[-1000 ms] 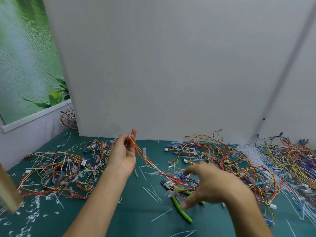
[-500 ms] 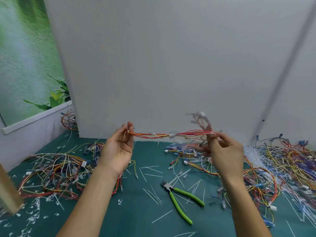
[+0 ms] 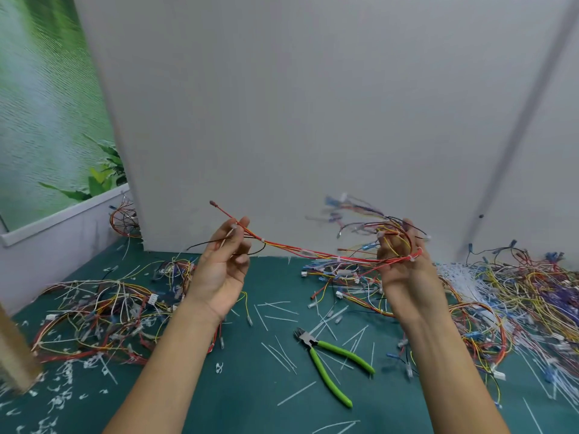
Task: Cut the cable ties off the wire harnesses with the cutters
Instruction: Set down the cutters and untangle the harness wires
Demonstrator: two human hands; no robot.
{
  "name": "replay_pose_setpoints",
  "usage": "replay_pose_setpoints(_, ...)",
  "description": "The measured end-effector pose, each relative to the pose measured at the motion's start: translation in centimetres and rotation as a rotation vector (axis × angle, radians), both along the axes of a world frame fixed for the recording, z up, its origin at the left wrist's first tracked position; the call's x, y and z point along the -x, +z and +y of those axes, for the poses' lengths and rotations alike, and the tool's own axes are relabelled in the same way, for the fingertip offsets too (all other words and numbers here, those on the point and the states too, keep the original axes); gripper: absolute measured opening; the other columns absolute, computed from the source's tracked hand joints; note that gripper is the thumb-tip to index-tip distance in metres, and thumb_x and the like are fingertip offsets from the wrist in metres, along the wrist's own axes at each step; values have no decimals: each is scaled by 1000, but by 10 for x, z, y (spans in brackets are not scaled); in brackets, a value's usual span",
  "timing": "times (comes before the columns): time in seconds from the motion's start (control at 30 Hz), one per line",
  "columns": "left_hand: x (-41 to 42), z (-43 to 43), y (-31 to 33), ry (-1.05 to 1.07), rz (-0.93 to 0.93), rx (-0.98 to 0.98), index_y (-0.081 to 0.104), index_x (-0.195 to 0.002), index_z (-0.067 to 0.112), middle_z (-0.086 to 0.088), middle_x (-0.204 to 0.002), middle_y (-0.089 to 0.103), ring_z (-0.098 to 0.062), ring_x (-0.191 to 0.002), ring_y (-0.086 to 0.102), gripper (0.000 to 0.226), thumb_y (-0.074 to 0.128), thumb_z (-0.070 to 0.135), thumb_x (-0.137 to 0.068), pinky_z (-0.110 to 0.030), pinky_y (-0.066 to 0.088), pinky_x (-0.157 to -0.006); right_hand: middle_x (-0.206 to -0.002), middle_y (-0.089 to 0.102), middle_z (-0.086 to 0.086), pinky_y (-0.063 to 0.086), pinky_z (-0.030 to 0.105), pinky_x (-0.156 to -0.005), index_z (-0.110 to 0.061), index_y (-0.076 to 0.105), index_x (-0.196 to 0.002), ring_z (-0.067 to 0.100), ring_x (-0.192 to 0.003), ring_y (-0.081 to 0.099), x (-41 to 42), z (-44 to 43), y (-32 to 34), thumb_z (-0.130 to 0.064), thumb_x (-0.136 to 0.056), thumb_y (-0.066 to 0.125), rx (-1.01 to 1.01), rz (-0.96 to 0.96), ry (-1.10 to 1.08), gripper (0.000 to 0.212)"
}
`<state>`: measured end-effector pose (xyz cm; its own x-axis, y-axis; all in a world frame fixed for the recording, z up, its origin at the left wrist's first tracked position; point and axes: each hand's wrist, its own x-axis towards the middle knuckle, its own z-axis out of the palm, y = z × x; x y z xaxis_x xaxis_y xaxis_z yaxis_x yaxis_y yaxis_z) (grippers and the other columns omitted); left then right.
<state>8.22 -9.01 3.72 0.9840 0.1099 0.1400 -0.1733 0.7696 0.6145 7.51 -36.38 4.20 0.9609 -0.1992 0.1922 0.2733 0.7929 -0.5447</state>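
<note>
A red, yellow and black wire harness (image 3: pixel 316 253) with small white cable ties stretches in the air between both hands, above the green mat. My left hand (image 3: pixel 224 264) pinches its left end between thumb and fingertips. My right hand (image 3: pixel 402 261) grips the other end, where loose blurred wire ends with connectors fan out above the fingers. The green-handled cutters (image 3: pixel 329 360) lie on the mat below and between my hands, jaws pointing up-left, touched by neither hand.
One pile of tangled harnesses (image 3: pixel 103 314) lies at the left and a larger pile (image 3: pixel 513 296) at the right. Cut white tie pieces (image 3: pixel 279 349) litter the green mat (image 3: pixel 257 399). A grey panel (image 3: pixel 313 120) stands behind. A wooden post (image 3: pixel 12 349) stands at the near left.
My right hand rose from near the cutters, took the harness's right end and lifted it. The harness now hangs stretched between both hands, raised a little higher than half a second ago.
</note>
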Motion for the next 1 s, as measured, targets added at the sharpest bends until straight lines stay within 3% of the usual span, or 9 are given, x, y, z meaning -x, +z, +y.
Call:
replay_pose_setpoints(0.13,0,0,0,5,7,58,66,-97,16,-6,-111,75,-9,-82,71,16,62,5,-85,-15,57,-67,-119,71,14,60,30,-84,-12,73,-119,19,-94,70,-6,-7,-9,8,-84,50,-197,-89,122,46)
replay_pose_setpoints(0.23,0,2,-2,34,17,93,66,-95,14,-6,-108,76,-10,-84,73,15,55,4,-96,-20,60,-75,-122,68,12,57,36,-93,-10,73,-124,23,-100,68,-7,-14,-16,8,-80,46,-207,-123,184,54)
replay_pose_setpoints(0.4,-4,25,-2,182,22,205,67,-95,16,-3,-103,77,-10,-91,72,15,57,5,-96,-23,58,-89,-126,68,4,46,43,-107,-18,68,-106,16,-128,62,-4,-29,-13,-3,-88,49,-199,-137,227,30)
replay_pose_setpoints(0.57,-4,36,-1,237,8,269,68,-98,17,-3,-107,77,-11,-91,73,14,59,6,-96,-22,58,-86,-111,74,0,59,37,-92,-24,61,-80,15,-120,68,-3,-22,-7,-2,-94,56,-34,-38,112,26)
replay_pose_setpoints(0.7,-4,37,-2,259,22,287,68,-99,16,-4,-106,77,-11,-89,73,14,60,6,-96,-22,58,-83,-107,76,0,61,33,-83,-25,58,-77,15,-114,71,-2,-22,-7,-1,-98,54,2,17,84,32)
replay_pose_setpoints(0.77,-4,37,-2,260,36,296,68,-100,15,-5,-105,77,-12,-89,74,14,59,5,-97,-22,59,-82,-110,76,0,61,32,-82,-23,58,-82,14,-114,71,-4,-23,-8,-2,-93,57,1,27,100,23)
replay_pose_setpoints(0.83,-3,37,-3,248,40,295,67,-101,14,-6,-104,77,-13,-89,73,15,57,3,-97,-23,59,-82,-116,73,3,61,30,-82,-17,62,-102,15,-113,71,-4,-25,-9,-4,-90,59,8,18,135,17)
replay_pose_setpoints(0.9,-1,36,-1,229,17,231,66,-98,12,-5,-102,77,-11,-87,72,14,57,2,-96,-21,58,-81,-120,70,7,61,29,-84,-7,62,-122,17,-113,70,-6,-27,-10,-6,-90,60,80,9,155,32)
replay_pose_setpoints(1.0,5,29,8,204,-99,-9,66,-94,14,-3,-98,75,-9,-83,68,17,58,-1,-93,-20,57,-80,-119,73,12,60,28,-83,-3,60,-133,24,-115,69,-6,-24,-9,-6,-89,62,314,-32,97,44)
